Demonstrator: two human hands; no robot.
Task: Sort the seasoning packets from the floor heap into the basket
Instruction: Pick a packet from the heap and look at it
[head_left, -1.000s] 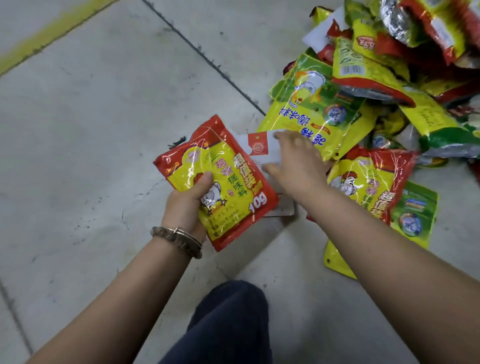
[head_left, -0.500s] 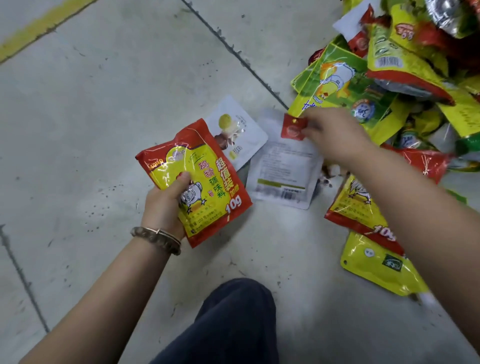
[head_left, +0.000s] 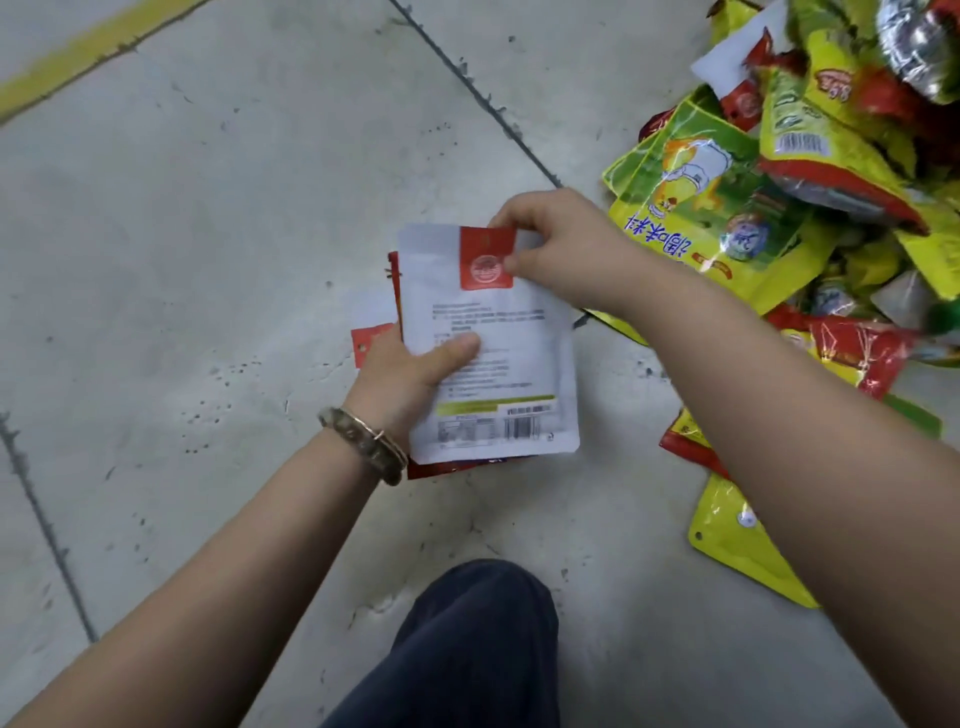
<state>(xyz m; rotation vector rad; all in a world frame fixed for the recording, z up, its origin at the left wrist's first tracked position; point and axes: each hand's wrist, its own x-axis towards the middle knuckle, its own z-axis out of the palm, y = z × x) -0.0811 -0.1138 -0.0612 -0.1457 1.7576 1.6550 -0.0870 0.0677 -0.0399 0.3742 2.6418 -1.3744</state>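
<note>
The left grip (head_left: 410, 374) is clamped on a small stack of seasoning packets, its thumb (head_left: 453, 353) lying flat across the printed back of the white packet (head_left: 514, 358) on top, the other fingers hidden beneath. Under the white one, the edges of a red packet (head_left: 441, 469) peep out along the bottom and the left side; how many packets are in the stack I cannot tell. The right grip (head_left: 563, 249) is closed on the same white packet at its top edge, thumb and fingers pinching just beside the red label (head_left: 487, 258) printed there. So the white packet is held by both, face down to the camera, barcode at its lower end, above the floor (head_left: 208, 260) and apart from it.

A beaded bracelet (head_left: 363, 448) sits on the left wrist. To the right, behind the right forearm, the heap (head_left: 810, 156) of packets lies on the floor: a green and yellow packet (head_left: 701, 208) nearest the right grip, red and yellow ones (head_left: 862, 353) farther right, and a plain yellow packet (head_left: 737, 545) at the heap's near edge. The floor is grey concrete with dark seams, and a yellow line (head_left: 88, 57) crosses the top left corner. A knee in dark cloth (head_left: 467, 649) shows at the bottom
</note>
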